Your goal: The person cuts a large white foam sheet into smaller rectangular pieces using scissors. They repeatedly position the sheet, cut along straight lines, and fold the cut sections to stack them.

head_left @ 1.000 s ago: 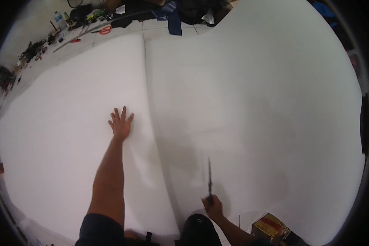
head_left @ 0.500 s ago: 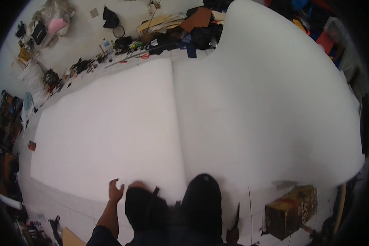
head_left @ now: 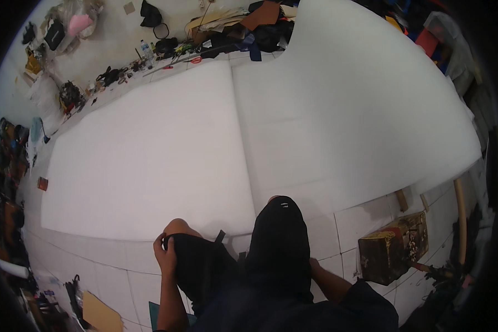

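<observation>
Both hands have come off the foam since a second ago, when my left palm lay flat on it and the right held a thin blade; now I see the left hand (head_left: pixel 165 255) pinching the hem of the black shorts (head_left: pixel 205 265) at the left knee, fingers curled on cloth; the right hand (head_left: pixel 314 266) is mostly hidden behind the right thigh, so I cannot tell its grip or whether the blade remains; the white foam sheet (head_left: pixel 166 149) lies just beyond the knees, with a second sheet (head_left: pixel 359 110) to its right; a brown box (head_left: pixel 393 249) sits near right; cluttered tools (head_left: pixel 166 55) lie far off; cutting looks paused.
</observation>
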`<action>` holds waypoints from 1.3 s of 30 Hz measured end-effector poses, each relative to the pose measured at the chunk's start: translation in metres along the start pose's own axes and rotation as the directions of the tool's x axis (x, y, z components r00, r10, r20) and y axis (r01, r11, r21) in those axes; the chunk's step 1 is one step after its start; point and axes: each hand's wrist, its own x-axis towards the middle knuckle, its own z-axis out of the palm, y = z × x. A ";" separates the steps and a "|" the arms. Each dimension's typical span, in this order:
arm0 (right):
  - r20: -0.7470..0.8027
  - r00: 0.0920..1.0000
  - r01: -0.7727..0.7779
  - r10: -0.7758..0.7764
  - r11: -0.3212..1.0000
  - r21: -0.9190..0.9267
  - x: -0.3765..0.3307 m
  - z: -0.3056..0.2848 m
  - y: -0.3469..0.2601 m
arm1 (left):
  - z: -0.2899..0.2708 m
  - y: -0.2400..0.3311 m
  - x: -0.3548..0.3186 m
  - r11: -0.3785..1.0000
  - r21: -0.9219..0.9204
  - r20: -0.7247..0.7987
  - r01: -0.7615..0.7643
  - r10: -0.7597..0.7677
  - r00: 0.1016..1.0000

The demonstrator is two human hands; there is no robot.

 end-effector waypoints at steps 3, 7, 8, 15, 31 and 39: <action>0.048 0.994 0.110 -0.102 0.971 -0.212 0.053 -0.041 -0.068 | -0.019 0.007 -0.007 0.952 0.262 -0.004 -0.161 0.168 0.986; -0.211 0.864 0.422 -0.457 0.886 -0.191 0.122 -0.102 -0.125 | -0.011 0.025 -0.019 0.907 0.349 0.084 -0.235 0.219 0.972; -0.218 0.805 0.448 -0.552 0.806 -0.386 0.130 -0.094 -0.136 | -0.019 0.021 -0.024 0.902 0.360 0.095 -0.237 0.218 0.971; -0.029 0.945 0.243 -0.325 0.760 -0.603 0.208 -0.075 -0.154 | -0.027 0.041 -0.035 0.921 0.332 0.107 -0.203 0.177 0.978; -0.463 0.518 0.443 0.719 0.238 0.864 0.086 -0.445 -0.235 | -0.140 0.160 -0.074 0.884 0.464 0.499 -0.059 -0.206 0.842; -0.881 0.439 0.280 0.176 0.905 0.320 -0.101 -0.538 -0.478 | -0.178 0.265 -0.086 0.921 0.355 0.353 0.163 -0.293 0.889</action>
